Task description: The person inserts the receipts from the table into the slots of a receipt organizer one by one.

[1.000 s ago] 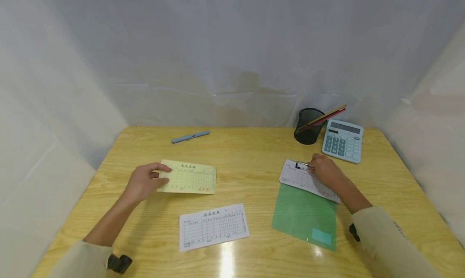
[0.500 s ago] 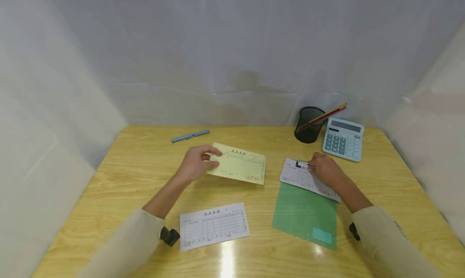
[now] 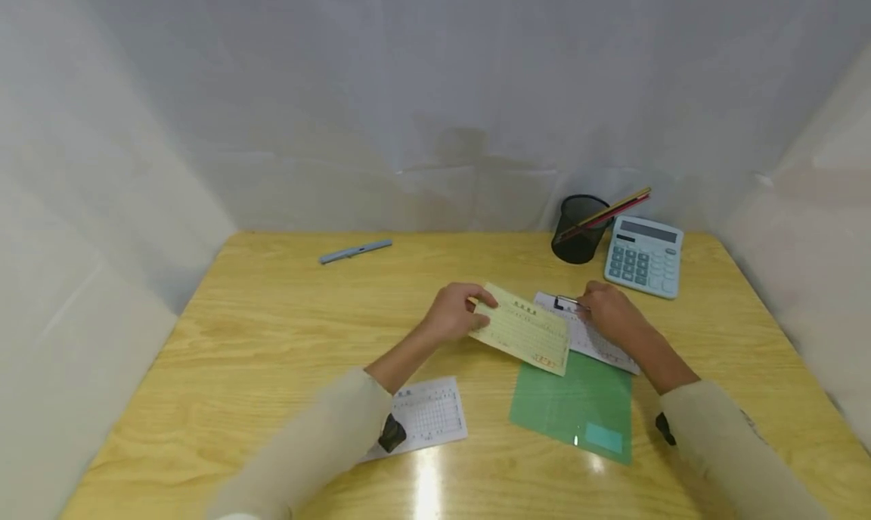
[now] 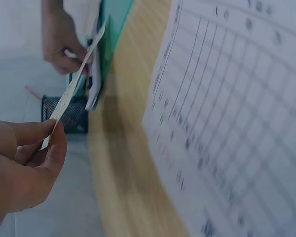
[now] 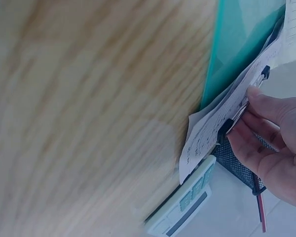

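My left hand (image 3: pixel 454 312) pinches a yellow printed form (image 3: pixel 524 331) by its left edge. The form is held above the table, its right end overlapping a green translucent clipboard (image 3: pixel 565 410) in the head view. White printed slips (image 3: pixel 604 348) lie on the clipboard's upper part; in the right wrist view they show as several layered sheets. With thumb and fingers, my right hand (image 3: pixel 615 314) grips the metal clip (image 5: pixel 240 112) at the clipboard's top. Another white form (image 3: pixel 432 414) lies on the table, partly covered by my left sleeve.
A black mesh pen cup (image 3: pixel 578 233) with pencils leaning out stands at the back right, beside a light blue calculator (image 3: pixel 643 257). A blue pen (image 3: pixel 355 252) lies at the back left. White sheeting (image 3: pixel 381 112) encloses the table's back and sides.
My left hand has carried the yellow form rightward from the table's left side to over the clipboard. My right hand stays at the clip.
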A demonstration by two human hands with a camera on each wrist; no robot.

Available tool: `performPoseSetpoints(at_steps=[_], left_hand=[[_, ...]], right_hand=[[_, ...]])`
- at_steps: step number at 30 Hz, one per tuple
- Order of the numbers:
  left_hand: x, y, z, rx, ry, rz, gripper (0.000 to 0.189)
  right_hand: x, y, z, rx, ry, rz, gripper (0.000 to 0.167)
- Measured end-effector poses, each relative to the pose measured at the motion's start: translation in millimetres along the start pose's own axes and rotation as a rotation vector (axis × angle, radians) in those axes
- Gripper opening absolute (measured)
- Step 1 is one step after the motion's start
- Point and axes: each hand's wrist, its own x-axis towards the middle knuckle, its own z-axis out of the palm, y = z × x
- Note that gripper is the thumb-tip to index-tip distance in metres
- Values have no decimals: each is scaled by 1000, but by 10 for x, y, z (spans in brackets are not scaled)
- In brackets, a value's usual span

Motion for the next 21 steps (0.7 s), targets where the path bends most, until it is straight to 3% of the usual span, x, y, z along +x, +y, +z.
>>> performPoseSetpoints(at_steps=[5, 10, 16, 21], left_hand=[[49, 39, 307, 88, -64, 64, 31], [54, 96, 482, 142, -96, 116, 36], [78, 116, 598, 115, -38, 154, 30], [92, 128, 686, 99, 17, 137, 28]], right_hand=[[2, -15, -9, 5, -19, -3, 13], [12, -32, -8, 5, -24, 6, 15], [17, -33, 0, 8, -3, -15, 11], [7, -31, 6, 13, 3, -29, 8]])
